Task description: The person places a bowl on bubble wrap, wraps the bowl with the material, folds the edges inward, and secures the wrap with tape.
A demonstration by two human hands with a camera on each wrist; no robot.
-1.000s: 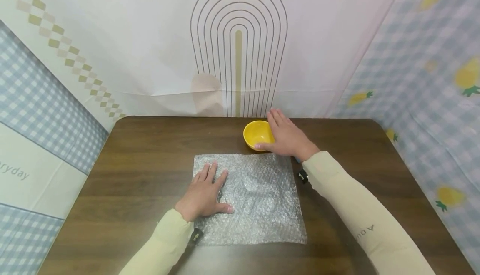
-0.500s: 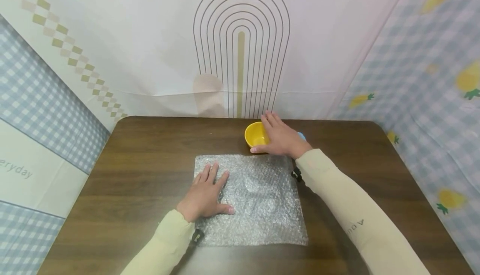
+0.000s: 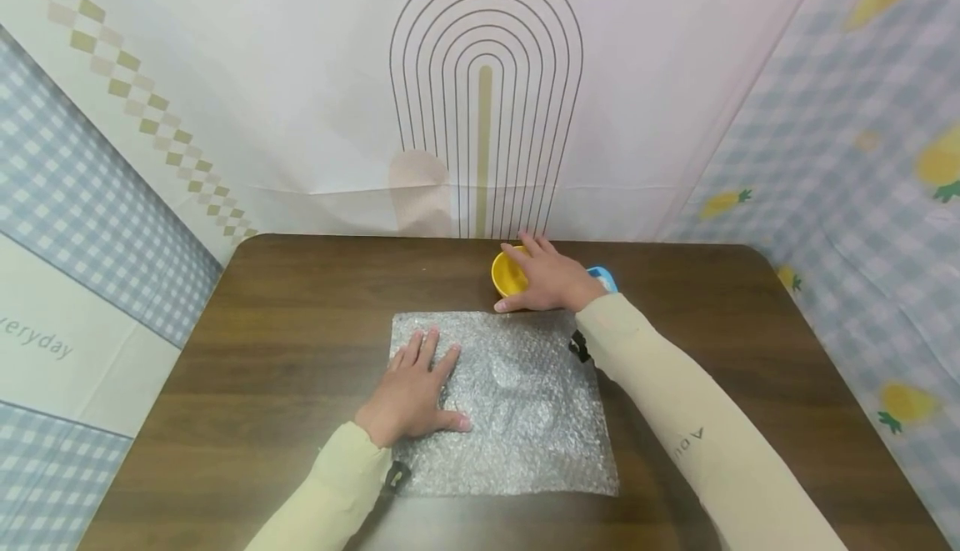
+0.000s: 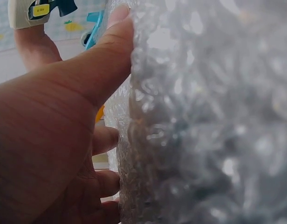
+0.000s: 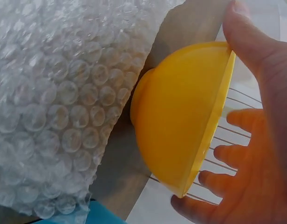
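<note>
A sheet of clear bubble wrap (image 3: 517,418) lies on the table, with my left hand (image 3: 411,388) resting flat on its left part, fingers spread. The left wrist view has that hand's thumb (image 4: 101,60) against the bubbly surface. Behind the sheet's far edge stands a yellow bowl (image 3: 507,276), partly hidden by my right hand (image 3: 551,276). In the right wrist view, the thumb is right at the rim of the bowl (image 5: 181,107), while the other fingers spread loosely over its open side. A blue-edged thing (image 3: 602,278) shows partly behind the right wrist.
The brown wooden table (image 3: 300,318) ends at a white patterned backdrop (image 3: 322,101). Checked cloth (image 3: 862,201) with pineapple prints hangs at the right, and more checked cloth hangs at the left. A dark strap piece sits at each cuff.
My right hand has shifted left and farther over the bowl, covering more of it. The blue-edged thing has come into sight behind the wrist. My left hand stays on the bubble wrap.
</note>
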